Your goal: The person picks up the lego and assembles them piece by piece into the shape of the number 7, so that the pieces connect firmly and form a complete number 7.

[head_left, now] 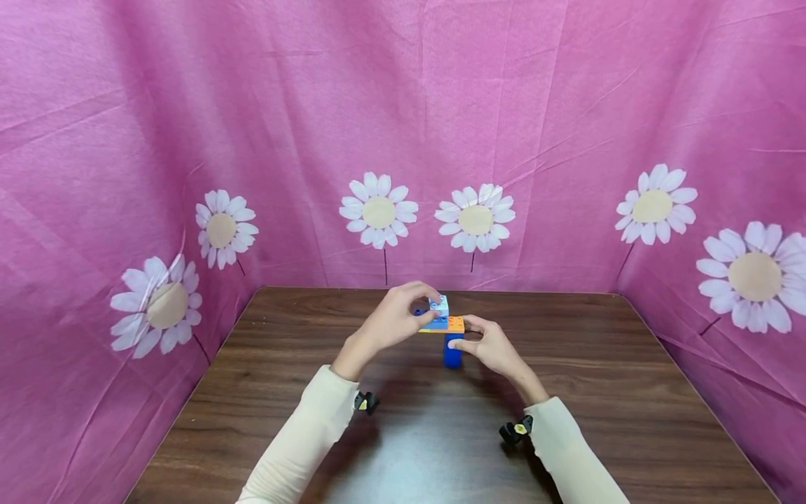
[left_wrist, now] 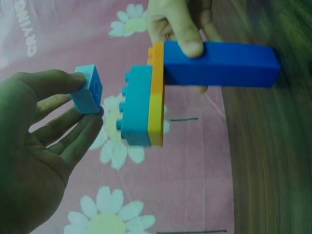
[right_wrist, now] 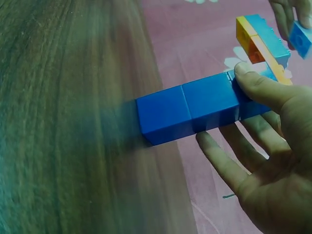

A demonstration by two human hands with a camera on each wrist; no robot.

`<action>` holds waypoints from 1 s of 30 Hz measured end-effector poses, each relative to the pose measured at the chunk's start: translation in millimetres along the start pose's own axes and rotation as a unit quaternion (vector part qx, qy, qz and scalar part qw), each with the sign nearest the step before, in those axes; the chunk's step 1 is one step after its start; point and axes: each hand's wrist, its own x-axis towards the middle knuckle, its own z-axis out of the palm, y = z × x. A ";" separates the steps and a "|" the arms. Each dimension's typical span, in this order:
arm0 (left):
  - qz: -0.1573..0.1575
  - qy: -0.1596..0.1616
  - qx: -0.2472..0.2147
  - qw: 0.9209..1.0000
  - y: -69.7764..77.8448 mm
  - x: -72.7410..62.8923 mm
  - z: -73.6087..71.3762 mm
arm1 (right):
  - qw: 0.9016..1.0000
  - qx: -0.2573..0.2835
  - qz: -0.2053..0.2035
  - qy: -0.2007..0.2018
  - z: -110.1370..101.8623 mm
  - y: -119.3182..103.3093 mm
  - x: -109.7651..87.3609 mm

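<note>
My left hand [head_left: 398, 315] pinches a small light blue toy brick [left_wrist: 87, 91] between thumb and fingertips. My right hand [head_left: 495, 348] holds an upright column of dark blue bricks [right_wrist: 190, 109], its thumb on one side and fingers on the other. Across the column's top lie an orange plate [head_left: 456, 323] and a yellow plate [left_wrist: 156, 119], jutting out to the left. A longer blue brick [left_wrist: 136, 105] sits studs-up on the overhanging part. In the left wrist view a gap separates the light blue brick from those studs.
A brown wood-grain table [head_left: 264, 420] lies beneath both hands. Pink cloth [head_left: 302, 105] with white daisies hangs behind the table and along both sides. Each wrist carries a small black camera, such as the right wrist's camera [head_left: 513, 432].
</note>
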 end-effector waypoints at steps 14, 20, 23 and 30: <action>0.014 -0.043 0.073 0.996 0.9 7.0 16.0 | 0.998 0.049 -0.028 -0.010 15.1 -3.5 6.3; 0.013 -0.050 0.100 0.994 -2.8 6.5 16.8 | 0.999 0.044 -0.030 -0.013 16.9 -6.3 7.9; 0.011 -0.055 0.103 0.993 -5.8 6.0 17.1 | 0.999 0.040 -0.026 -0.015 16.6 -6.4 8.1; 0.013 -0.063 0.089 0.994 -15.4 5.4 20.8 | 0.999 0.020 -0.036 -0.012 15.6 -6.4 7.2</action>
